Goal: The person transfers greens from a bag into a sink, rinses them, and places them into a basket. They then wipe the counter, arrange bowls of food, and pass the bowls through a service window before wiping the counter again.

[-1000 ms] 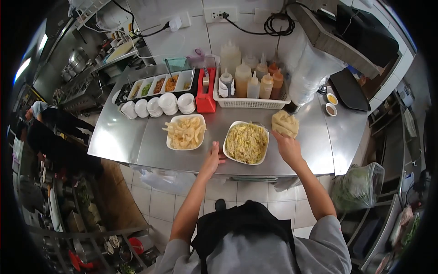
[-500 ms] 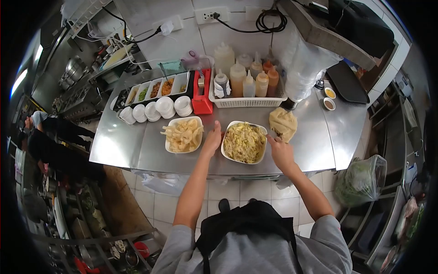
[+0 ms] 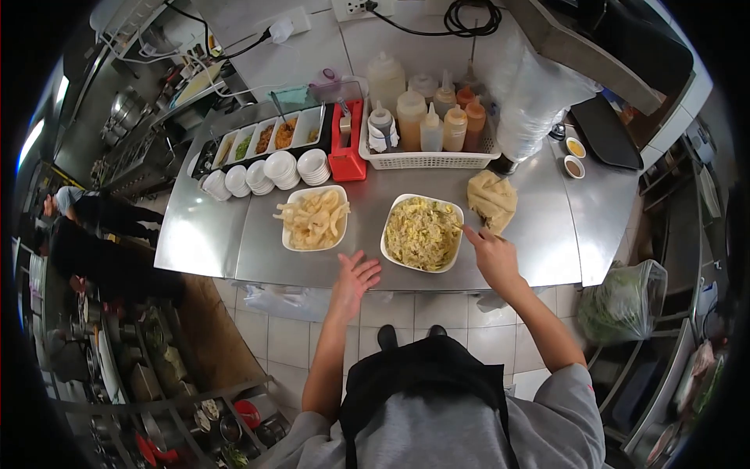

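A white square bowl point(image 3: 384, 248) full of fried rice point(image 3: 422, 233) with yellow bits stands on the steel counter. My right hand point(image 3: 494, 256) is at its right rim, fingers curled and the forefinger reaching to the edge; whatever it may pinch is too small to make out. My left hand point(image 3: 356, 283) hovers by the counter's front edge, left of the rice bowl and apart from it, open with fingers spread and nothing in it. Pale crisp fried pieces point(image 3: 314, 219) fill a second white bowl point(image 3: 341, 238) to the left. Beyond my right hand lies a crumpled tan cloth point(image 3: 492, 200).
Behind the bowls are stacked white dishes point(image 3: 281, 169), a topping tray point(image 3: 264, 141), a red holder point(image 3: 348, 148) and a white basket point(image 3: 430, 161) of squeeze bottles. Two sauce cups point(image 3: 574, 166) and a black tray point(image 3: 605, 137) sit at right. Two people point(image 3: 105, 250) stand far left.
My left hand has left the side of the rice bowl, moving toward me and opening with the palm turned up. My right hand stays at the right rim.
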The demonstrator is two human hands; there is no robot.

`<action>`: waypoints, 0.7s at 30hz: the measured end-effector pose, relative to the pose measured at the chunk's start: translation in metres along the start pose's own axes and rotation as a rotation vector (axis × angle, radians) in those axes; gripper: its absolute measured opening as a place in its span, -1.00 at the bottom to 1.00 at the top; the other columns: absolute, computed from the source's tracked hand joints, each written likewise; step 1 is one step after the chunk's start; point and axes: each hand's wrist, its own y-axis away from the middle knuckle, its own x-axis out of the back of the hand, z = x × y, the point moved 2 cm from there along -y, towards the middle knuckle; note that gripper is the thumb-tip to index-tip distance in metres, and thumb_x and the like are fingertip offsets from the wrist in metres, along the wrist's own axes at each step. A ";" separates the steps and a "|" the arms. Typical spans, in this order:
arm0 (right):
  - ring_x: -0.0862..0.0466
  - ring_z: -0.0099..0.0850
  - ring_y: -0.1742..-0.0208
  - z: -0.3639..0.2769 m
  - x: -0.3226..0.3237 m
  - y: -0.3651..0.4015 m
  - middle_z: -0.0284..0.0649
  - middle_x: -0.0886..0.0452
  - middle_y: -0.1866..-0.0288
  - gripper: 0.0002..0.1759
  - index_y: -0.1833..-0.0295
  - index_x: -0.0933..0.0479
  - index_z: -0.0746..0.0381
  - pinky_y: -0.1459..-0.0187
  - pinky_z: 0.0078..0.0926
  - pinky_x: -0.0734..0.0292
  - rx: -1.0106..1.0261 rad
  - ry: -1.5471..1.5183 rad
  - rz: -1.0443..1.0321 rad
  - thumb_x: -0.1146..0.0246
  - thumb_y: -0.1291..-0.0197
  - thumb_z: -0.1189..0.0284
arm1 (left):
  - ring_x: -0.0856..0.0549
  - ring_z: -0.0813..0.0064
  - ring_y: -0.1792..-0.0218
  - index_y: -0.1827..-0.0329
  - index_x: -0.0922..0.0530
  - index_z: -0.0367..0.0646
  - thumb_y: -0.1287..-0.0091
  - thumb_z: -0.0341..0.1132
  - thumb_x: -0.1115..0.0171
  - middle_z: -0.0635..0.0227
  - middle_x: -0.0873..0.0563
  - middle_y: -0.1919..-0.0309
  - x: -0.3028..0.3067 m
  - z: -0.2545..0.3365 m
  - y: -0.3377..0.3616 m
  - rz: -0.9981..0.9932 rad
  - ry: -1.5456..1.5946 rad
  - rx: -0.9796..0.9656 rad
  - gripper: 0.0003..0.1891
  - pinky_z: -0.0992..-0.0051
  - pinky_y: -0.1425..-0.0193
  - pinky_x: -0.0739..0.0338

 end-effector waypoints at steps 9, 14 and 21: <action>-0.58 -0.29 0.44 0.004 0.022 -0.003 -0.25 -0.44 0.41 -0.52 -0.08 -0.42 0.08 0.50 -0.39 -0.48 0.051 0.039 0.058 -0.04 0.04 0.59 | -0.48 0.25 -0.07 -0.30 -0.06 -0.39 -0.30 0.26 0.36 -0.05 -0.44 -0.07 0.004 0.001 0.012 -0.005 -0.089 -0.020 -0.18 0.38 -0.12 -0.38; -0.58 -0.28 0.42 -0.005 0.021 -0.022 -0.25 -0.47 0.40 -0.57 -0.02 -0.45 0.07 0.47 -0.37 -0.48 0.017 0.024 0.016 -0.04 0.03 0.57 | -0.49 0.27 -0.06 -0.28 -0.12 -0.37 -0.32 0.22 0.33 -0.02 -0.46 -0.05 0.001 0.004 0.005 -0.005 -0.121 -0.018 -0.23 0.40 -0.10 -0.39; -0.58 -0.26 0.36 -0.006 0.009 -0.025 -0.22 -0.47 0.40 -0.58 0.00 -0.49 0.03 0.40 -0.35 -0.48 0.101 0.001 0.012 -0.06 0.03 0.55 | -0.59 0.46 0.13 -0.19 -0.32 -0.30 -0.38 0.00 0.15 0.15 -0.57 0.08 -0.007 0.034 0.023 -0.003 -0.622 -0.161 -0.46 0.52 0.13 -0.48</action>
